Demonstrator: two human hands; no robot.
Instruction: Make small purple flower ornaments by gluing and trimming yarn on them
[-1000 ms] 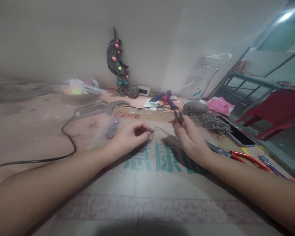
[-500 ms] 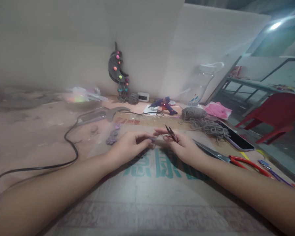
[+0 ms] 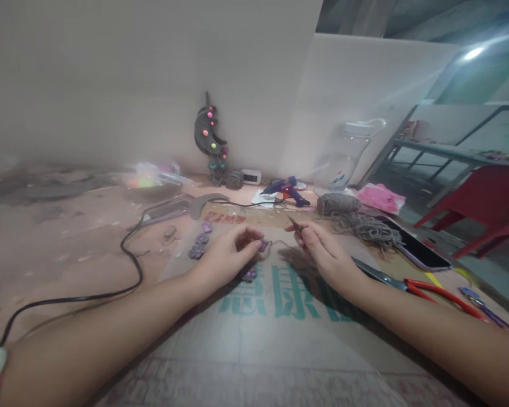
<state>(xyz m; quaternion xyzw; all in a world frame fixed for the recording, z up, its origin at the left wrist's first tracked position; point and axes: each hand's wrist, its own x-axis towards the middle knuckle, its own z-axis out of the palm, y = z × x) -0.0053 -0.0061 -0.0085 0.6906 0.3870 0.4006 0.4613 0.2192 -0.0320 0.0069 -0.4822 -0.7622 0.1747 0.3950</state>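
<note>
My left hand [image 3: 227,254] rests on a cardboard sheet [image 3: 280,333] with green print, fingers pinched on a small purple bead [image 3: 263,245]. A thin wire [image 3: 280,243] runs from the bead to my right hand [image 3: 322,251]. My right hand is closed around small dark pliers [image 3: 294,224], whose tips point up and away. Another purple piece [image 3: 249,275] lies under my left hand, and several more purple pieces [image 3: 199,247] lie just left of it.
Red-handled scissors [image 3: 411,282] lie right of my right hand. Grey yarn [image 3: 352,217], a phone [image 3: 419,249], a blue glue gun [image 3: 286,189] and its black cable [image 3: 127,260] sit around. A crescent ornament [image 3: 210,138] leans on the wall. A red chair [image 3: 487,206] stands right.
My hands came close together half a second ago and now sit slightly apart. The pliers in my right hand have tilted lower. The view has shifted down and right.
</note>
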